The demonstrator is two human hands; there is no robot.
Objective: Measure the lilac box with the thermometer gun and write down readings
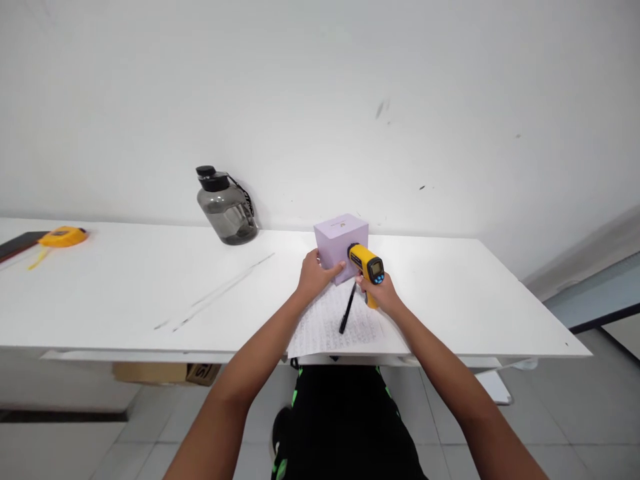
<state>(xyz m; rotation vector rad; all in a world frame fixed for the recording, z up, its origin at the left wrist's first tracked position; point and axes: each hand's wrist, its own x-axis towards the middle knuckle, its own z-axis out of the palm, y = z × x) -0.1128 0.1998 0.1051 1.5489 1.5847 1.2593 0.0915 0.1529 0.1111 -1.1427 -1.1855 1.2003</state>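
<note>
A lilac box [330,248] stands on the white table, close to the wall. My left hand [317,272] grips its left side, the thumb lying across the front face. In my right hand [381,292] is a yellow and black infrared thermometer [367,260], held by its handle. Its nose points at the front of the box, and its small screen and blue buttons face me. Whether the nose touches the box I cannot tell. Below both hands lies a sheet of paper [320,327] covered in writing, with a black pen [347,310] resting on it.
A grey see-through water bottle [227,213] with a black lid stands left of the box by the wall. Farther left lie a yellow tape measure [64,237] and a dark flat object [20,245]. The table's [450,333] front edge runs just before my body. Beneath it is a cardboard box [150,373].
</note>
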